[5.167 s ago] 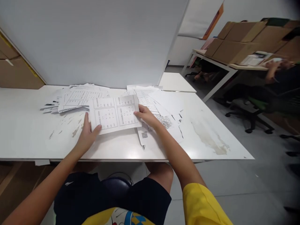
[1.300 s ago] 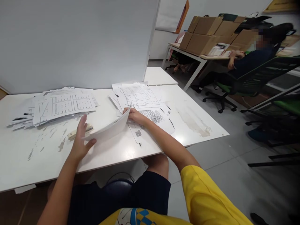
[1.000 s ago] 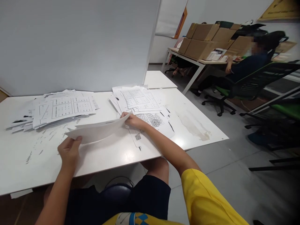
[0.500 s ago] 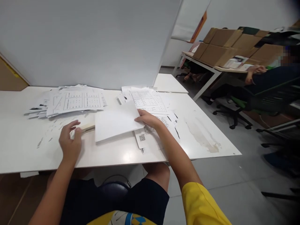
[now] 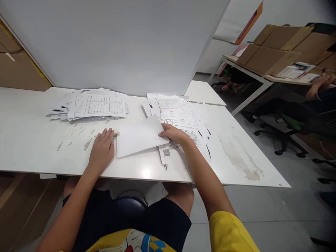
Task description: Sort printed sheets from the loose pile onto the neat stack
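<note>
My right hand (image 5: 173, 133) grips the right edge of blank white paper (image 5: 141, 134), thumb on top, holding it at a slant over the front of the table. My left hand (image 5: 103, 146) rests palm down left of the paper, its fingers stretched out over a small beige block (image 5: 117, 132). Only the block's end shows past the fingertips. Beneath and behind the right hand lies a spread of printed sheets (image 5: 172, 108), one bearing a QR code (image 5: 166, 152). An untidy stack of printed sheets (image 5: 98, 105) sits at the back left.
A tall grey-white panel (image 5: 118, 45) borders the back of the white table (image 5: 34, 140). Worn stains mark the tabletop. Cardboard boxes (image 5: 275, 49) stand on another desk at right, where a seated person's hand (image 5: 319, 84) shows. A cardboard box (image 5: 21, 66) is at far left.
My left hand has moved right and flattened over the beige block, which its thumb and fingers were beside before. The right hand still holds the paper. The view has turned slightly left.
</note>
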